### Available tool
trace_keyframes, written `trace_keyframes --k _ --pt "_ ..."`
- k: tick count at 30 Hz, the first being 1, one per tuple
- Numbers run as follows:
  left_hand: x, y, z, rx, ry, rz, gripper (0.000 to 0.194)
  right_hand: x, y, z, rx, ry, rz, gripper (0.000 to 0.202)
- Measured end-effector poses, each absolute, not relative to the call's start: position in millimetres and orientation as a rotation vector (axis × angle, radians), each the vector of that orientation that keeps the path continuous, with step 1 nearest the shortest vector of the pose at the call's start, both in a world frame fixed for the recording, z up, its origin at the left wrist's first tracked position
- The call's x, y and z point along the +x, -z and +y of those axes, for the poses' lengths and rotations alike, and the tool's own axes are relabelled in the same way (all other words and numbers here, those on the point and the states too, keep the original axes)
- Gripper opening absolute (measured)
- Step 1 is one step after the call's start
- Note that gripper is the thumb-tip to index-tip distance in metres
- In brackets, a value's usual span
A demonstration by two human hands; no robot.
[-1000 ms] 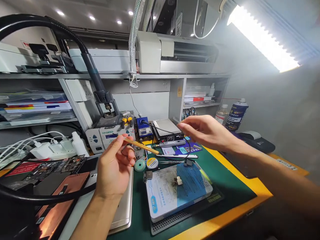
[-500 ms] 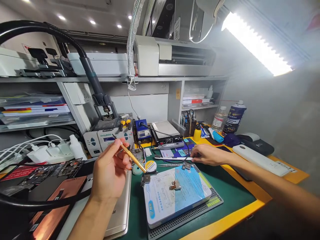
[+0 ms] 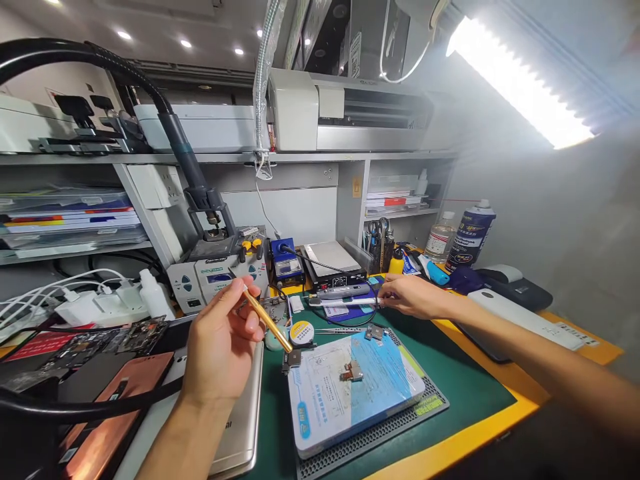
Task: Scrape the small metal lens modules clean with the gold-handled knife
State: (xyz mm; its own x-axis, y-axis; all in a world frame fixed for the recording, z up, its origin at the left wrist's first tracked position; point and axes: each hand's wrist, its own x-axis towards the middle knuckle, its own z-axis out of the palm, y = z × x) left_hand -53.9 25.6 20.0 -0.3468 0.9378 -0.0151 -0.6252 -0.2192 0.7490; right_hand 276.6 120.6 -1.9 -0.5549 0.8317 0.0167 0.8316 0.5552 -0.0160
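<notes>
My left hand [image 3: 225, 340] pinches a gold pen-like tool [image 3: 269, 323], its lower end close to a small dark part [image 3: 293, 360] at the corner of a blue-and-white box [image 3: 325, 400]. At the back of the green mat, my right hand [image 3: 400, 295] is closed on the right end of a thin white stick-like tool [image 3: 345, 303]. A copper-coloured flex part [image 3: 351, 371] lies mid-box, and another small metal part [image 3: 374, 332] sits by its back edge. Tweezers [image 3: 337, 331] lie just behind the box.
Phones [image 3: 245, 427] and circuit boards [image 3: 100, 343] are at the left. A blue soldering station [image 3: 287, 260] and a grey heating plate [image 3: 330, 259] stand behind the mat. A spray can [image 3: 470, 237] and bottle [image 3: 439, 239] stand at the back right.
My right hand has moved slightly away and to the left, and the white tool has shifted back over the blue card. My left hand has hardly moved.
</notes>
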Motion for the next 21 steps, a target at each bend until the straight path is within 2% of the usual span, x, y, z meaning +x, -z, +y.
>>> trace_keyframes --k 21 --pt "-55 -18 26 0.553 -1.775 0.807 0.011 273 19 139 -1.595 0.153 -2.696 0.026"
